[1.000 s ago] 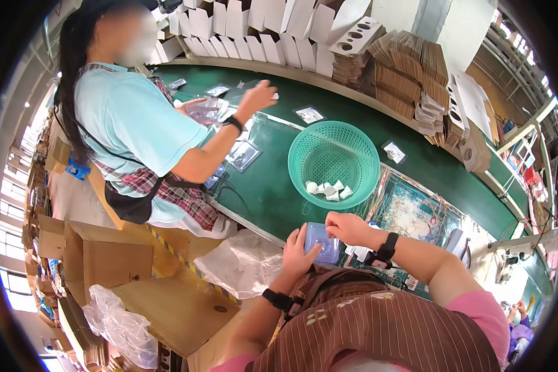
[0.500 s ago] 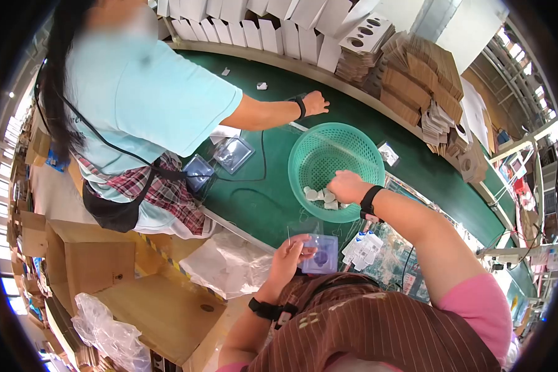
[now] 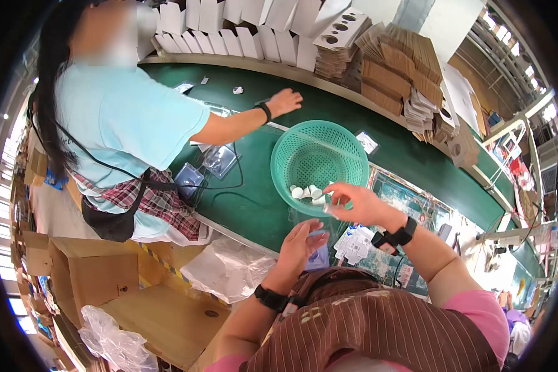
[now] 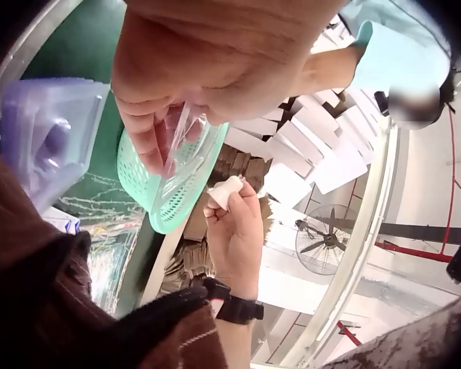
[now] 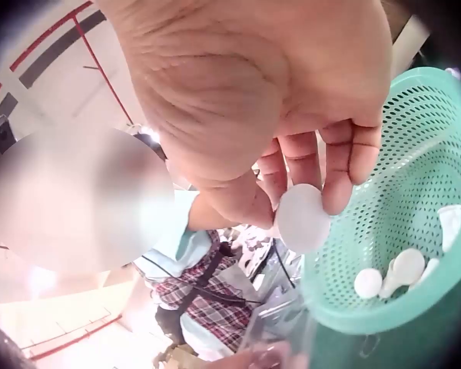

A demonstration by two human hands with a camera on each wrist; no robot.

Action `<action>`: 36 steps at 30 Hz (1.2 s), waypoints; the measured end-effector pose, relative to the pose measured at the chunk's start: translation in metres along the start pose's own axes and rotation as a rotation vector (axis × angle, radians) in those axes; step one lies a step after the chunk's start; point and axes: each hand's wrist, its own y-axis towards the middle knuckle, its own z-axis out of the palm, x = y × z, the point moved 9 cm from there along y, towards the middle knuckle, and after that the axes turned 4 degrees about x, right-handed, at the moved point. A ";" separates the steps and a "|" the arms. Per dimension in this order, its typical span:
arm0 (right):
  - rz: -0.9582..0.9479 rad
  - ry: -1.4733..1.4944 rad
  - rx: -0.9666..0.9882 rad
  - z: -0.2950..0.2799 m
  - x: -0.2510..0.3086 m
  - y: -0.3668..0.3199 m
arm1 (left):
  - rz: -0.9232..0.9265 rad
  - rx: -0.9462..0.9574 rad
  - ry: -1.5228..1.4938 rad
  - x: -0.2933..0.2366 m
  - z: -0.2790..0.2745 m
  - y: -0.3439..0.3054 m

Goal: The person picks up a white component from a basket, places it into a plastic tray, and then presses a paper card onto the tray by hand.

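My right hand (image 3: pixel 357 206) pinches a small white round piece (image 5: pixel 303 218) between thumb and fingers, just outside the near rim of a green perforated basket (image 3: pixel 283 180). Several similar white pieces (image 5: pixel 409 266) lie at the basket's bottom. A thin clear plastic piece (image 4: pixel 186 154) is gripped by my left hand (image 3: pixel 299 248), its thumb and fingers on the edges. Stacked translucent bluish plastic trays (image 4: pixel 55 142) sit beside that hand, and in the head view it partly hides them.
Another person in a light blue shirt (image 3: pixel 130 118) stands at the left, one arm stretched over the green table. Clear packs (image 3: pixel 219 161) and a black cable lie near them. White printed cards (image 3: pixel 353 245) are right of my hands. Cardboard stacks (image 3: pixel 384 80) line the far side; open boxes (image 3: pixel 102 273) stand lower left.
My right hand went from the tray into the basket and came back out towards my left hand with a white piece. My left hand lifted the clear piece off the tray.
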 end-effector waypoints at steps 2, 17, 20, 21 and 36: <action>-0.108 -0.121 0.007 0.020 -0.001 -0.011 | 0.023 0.061 -0.046 0.010 0.019 0.010; -0.136 -0.207 0.004 0.005 0.008 -0.057 | -0.020 0.024 -0.020 0.031 0.041 0.003; -0.055 -0.010 0.049 0.012 0.002 -0.060 | -0.066 0.076 -0.061 0.040 0.048 0.002; -0.178 -0.072 -0.071 0.009 0.011 -0.062 | -0.081 0.124 -0.106 0.041 0.056 0.000; -0.236 -0.351 -0.380 -0.007 0.029 -0.102 | 0.082 0.163 -0.164 0.016 0.067 -0.007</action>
